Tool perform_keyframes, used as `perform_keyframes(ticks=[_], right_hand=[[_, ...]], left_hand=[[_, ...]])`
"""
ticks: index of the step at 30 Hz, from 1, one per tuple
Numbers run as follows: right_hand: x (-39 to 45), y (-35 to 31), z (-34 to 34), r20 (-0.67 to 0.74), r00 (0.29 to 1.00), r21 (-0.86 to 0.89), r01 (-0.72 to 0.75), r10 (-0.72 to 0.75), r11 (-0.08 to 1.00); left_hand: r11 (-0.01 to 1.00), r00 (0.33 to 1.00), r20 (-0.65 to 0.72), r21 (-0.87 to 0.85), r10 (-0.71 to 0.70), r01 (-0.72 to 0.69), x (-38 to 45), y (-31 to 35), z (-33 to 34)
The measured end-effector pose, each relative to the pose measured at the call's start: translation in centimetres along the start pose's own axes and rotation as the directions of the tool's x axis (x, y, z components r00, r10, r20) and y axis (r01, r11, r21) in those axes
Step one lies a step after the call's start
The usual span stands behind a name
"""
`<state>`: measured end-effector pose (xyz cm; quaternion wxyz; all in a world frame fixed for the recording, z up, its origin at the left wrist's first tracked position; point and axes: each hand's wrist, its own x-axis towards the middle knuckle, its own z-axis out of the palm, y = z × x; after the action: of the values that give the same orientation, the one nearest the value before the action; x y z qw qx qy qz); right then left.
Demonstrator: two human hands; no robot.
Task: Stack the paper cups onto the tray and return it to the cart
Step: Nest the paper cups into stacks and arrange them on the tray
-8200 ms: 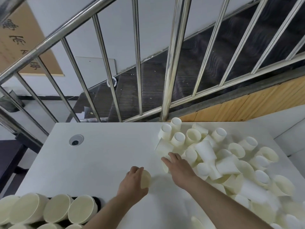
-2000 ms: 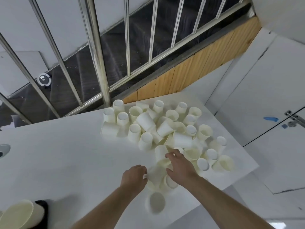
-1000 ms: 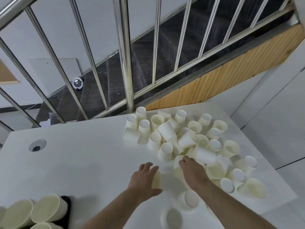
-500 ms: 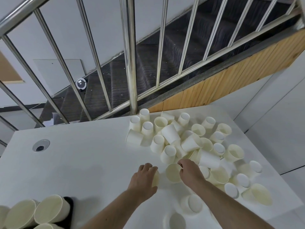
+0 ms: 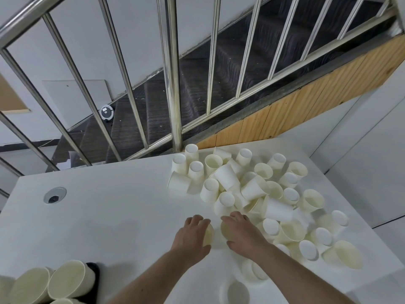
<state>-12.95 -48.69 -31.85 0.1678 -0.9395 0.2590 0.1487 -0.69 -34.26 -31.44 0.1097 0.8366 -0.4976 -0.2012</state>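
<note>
A heap of loose white paper cups covers the right half of the white table, some upright, some on their sides. My left hand holds a cup or nested stack with its mouth facing right. My right hand grips another cup and holds it right next to the left hand's cup. At the bottom left several cup stacks lie on a black tray, mostly cut off by the frame.
A steel stair railing rises just behind the table's far edge. A round cable hole sits in the table at the left. More cups lie near the front edge under my right forearm. The table's right edge drops to the floor.
My right hand has picked a cup from the heap and brought it left, close to the cup in my left hand. The left hand has stayed in place.
</note>
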Motion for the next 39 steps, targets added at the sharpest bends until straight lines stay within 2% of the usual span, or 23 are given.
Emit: perform_keyframes(ticks=[7,15,23,28,39], right_hand=[[-1.3,-0.5,-1.1,-0.164,0.986,0.065,-0.011,0.021,0.998],[-5.2,-2.0,-2.7,-0.248,0.969,0.061,0.005,0.01,0.998],[-10.4,-4.7,-2.0,-0.268,0.962,0.07,0.072,-0.051,0.995],[-13.7,-8.1,-0.7,-0.223,0.966,0.053,0.149,-0.134,0.987],[-16.7,-17.7,1.0,-0.198,0.921,0.054,0.353,-0.336,0.934]], left_hand=[[0.999,0.997,-0.08,-0.05,-0.002,-0.002,-0.1,-0.2,-0.7],[0.995,0.989,-0.147,-0.101,-0.009,-0.006,-3.6,1.5,-1.9],[0.991,0.974,-0.214,-0.126,-0.071,0.045,-10.8,2.9,-1.4],[0.981,0.951,-0.277,-0.171,-0.137,0.092,-17.0,3.0,-0.4],[0.963,0.871,-0.426,-0.209,-0.244,0.168,-26.5,-2.2,-2.4]])
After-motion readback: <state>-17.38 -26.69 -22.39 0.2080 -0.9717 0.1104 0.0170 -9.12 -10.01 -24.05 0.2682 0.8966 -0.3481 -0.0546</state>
